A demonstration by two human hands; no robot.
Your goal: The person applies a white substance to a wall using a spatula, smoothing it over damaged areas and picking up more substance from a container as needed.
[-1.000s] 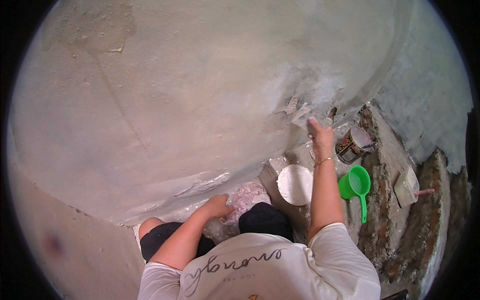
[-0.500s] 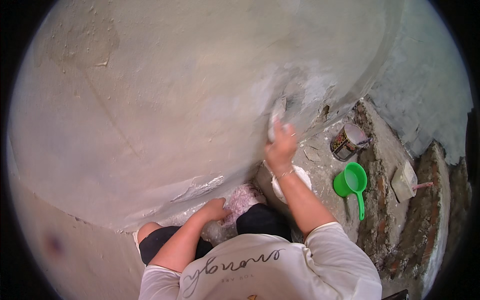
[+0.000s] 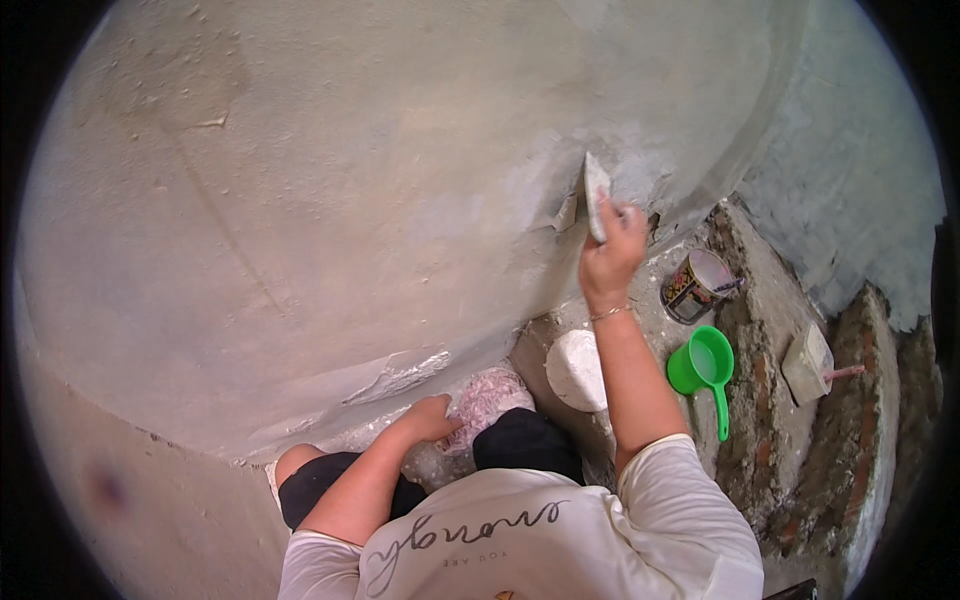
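My right hand (image 3: 614, 250) grips a whitish, plaster-smeared scraper (image 3: 597, 196) against the wall (image 3: 400, 150). Its blade points up over a rough grey and white patch (image 3: 640, 165). Just left of the scraper, a loose flake of coating (image 3: 566, 213) stands off the wall. Low between my knees, my left hand (image 3: 430, 418) has its fingers curled against a pink and white mottled bundle (image 3: 490, 396). What those fingers hold, if anything, is hidden. Below my right forearm sits a round mass of white paste (image 3: 576, 370), partly covered by the arm.
To the right stand a green dipper (image 3: 706, 362) with pale liquid and a patterned can (image 3: 694, 288) with a handle sticking out. Farther right, a pale square container (image 3: 808, 364) with a pinkish stick rests on rough brick steps (image 3: 768, 420). Peeling coating (image 3: 400, 376) runs along the wall's foot.
My right hand and the scraper have moved right and slightly up along the wall. The loose flake now shows beside the blade, and more white paste is uncovered. My left hand stays put.
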